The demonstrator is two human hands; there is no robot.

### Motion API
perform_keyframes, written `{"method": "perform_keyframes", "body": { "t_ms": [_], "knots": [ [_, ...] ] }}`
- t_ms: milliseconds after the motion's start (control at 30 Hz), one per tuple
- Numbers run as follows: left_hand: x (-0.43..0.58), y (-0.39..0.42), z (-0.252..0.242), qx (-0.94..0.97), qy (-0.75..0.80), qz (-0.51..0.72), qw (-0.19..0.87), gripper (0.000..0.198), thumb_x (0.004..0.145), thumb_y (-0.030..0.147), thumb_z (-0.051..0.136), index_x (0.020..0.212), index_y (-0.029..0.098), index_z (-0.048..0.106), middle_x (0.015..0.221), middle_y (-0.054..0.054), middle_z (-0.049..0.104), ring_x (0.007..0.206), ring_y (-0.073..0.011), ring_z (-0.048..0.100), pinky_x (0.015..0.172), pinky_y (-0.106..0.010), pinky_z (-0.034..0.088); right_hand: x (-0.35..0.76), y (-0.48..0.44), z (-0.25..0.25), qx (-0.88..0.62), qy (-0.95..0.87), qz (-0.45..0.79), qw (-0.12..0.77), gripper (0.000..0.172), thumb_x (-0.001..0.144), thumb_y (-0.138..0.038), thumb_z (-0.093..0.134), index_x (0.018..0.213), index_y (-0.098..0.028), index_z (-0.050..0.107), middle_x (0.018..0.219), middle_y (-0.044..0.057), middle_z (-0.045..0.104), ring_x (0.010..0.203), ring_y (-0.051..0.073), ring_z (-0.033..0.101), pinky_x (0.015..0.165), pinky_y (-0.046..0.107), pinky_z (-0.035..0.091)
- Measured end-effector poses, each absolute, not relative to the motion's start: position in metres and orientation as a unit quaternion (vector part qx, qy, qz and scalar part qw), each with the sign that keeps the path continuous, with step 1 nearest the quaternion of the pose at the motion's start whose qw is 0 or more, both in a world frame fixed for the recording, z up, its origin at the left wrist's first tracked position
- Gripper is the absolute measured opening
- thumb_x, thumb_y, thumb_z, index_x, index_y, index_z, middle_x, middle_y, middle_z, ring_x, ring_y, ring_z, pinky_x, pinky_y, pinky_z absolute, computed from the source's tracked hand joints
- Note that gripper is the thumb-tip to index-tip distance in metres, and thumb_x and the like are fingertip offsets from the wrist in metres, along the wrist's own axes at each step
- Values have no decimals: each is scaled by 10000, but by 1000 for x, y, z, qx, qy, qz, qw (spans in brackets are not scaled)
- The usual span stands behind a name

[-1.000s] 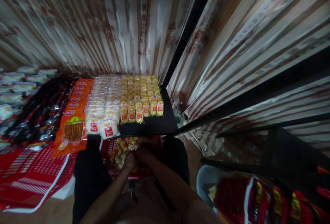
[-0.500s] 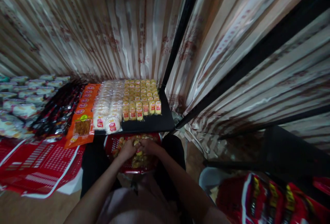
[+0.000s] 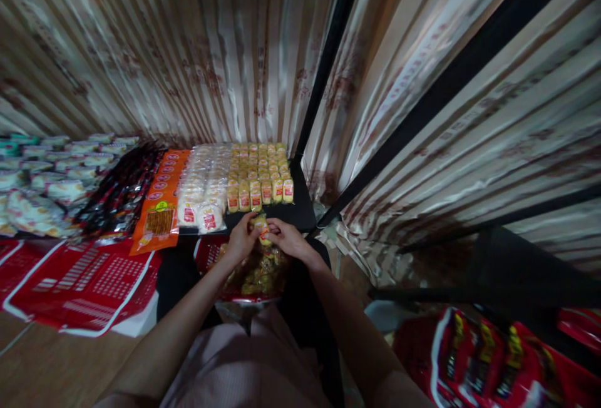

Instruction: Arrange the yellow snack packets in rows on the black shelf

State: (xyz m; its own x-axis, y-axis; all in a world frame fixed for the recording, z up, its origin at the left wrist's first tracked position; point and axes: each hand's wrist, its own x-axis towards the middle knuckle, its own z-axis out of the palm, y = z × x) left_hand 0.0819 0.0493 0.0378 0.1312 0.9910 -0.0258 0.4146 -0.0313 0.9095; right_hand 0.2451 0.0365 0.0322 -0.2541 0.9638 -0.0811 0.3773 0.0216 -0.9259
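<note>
Between the fingers of my left hand (image 3: 241, 240) and my right hand (image 3: 286, 239) is a small yellow snack packet (image 3: 260, 229) in clear wrapping with a red label. Both hands pinch it from the sides, above the near edge of the black shelf (image 3: 295, 215). Below them, a red basket (image 3: 203, 256) between my legs holds a heap of similar yellow packets (image 3: 260, 275). Just beyond my hands, rows of yellow packets (image 3: 256, 194) stand on the shelf, beside white round packets (image 3: 209, 217) with red labels.
Left along the shelf lie an orange bag (image 3: 159, 208), dark shiny packets (image 3: 115, 198) and white packets (image 3: 40, 211). A red basket (image 3: 89, 283) with a white handle sits lower left. Black poles (image 3: 323, 76) and a striped curtain (image 3: 211, 51) rise behind. Red bags (image 3: 498, 358) lie lower right.
My two hands have risen from inside the basket to the shelf's near edge, bringing a yellow packet up with them. The view has shifted slightly.
</note>
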Motion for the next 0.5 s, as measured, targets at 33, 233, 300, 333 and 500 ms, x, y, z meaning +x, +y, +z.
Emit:
{"method": "perform_keyframes", "body": {
  "t_ms": [33, 233, 300, 333, 500],
  "knots": [
    [85, 51, 40, 629, 561, 355, 405, 408, 758, 174, 571, 1162, 157, 523, 759, 2, 611, 680, -131, 569, 698, -275, 477, 246, 36, 31, -530, -639, 454, 324, 316, 760, -183, 587, 1073, -215, 572, 948, 19, 682, 878, 153, 641, 791, 275, 499],
    [112, 61, 48, 591, 533, 434, 422, 386, 747, 165, 599, 1123, 150, 513, 896, -52, 632, 776, -142, 620, 724, -282, 515, 255, 41, 19, -573, -591, 395, 408, 332, 781, -219, 569, 1113, -230, 549, 976, 24, 683, 863, 156, 642, 785, 304, 522],
    [124, 64, 48, 574, 509, 459, 447, 363, 757, 141, 578, 1113, 140, 507, 978, -87, 633, 856, -149, 630, 768, -290, 524, 259, 48, 14, -591, -566, 374, 436, 335, 785, -226, 561, 1120, -226, 542, 998, 32, 677, 881, 162, 638, 804, 318, 521],
    [129, 65, 48, 572, 503, 464, 453, 340, 765, 126, 558, 1101, 137, 510, 1005, -98, 633, 893, -152, 629, 801, -299, 522, 261, 51, 11, -601, -556, 365, 443, 339, 787, -231, 557, 1126, -225, 538, 1008, 37, 672, 896, 166, 634, 809, 322, 520],
    [142, 70, 45, 603, 537, 412, 422, 330, 788, 69, 453, 1093, 151, 548, 1073, -92, 640, 984, -170, 607, 911, -343, 483, 261, 65, 5, -649, -532, 313, 446, 354, 802, -259, 524, 1152, -207, 541, 1098, 73, 621, 970, 190, 603, 807, 330, 520]
  ]
}}
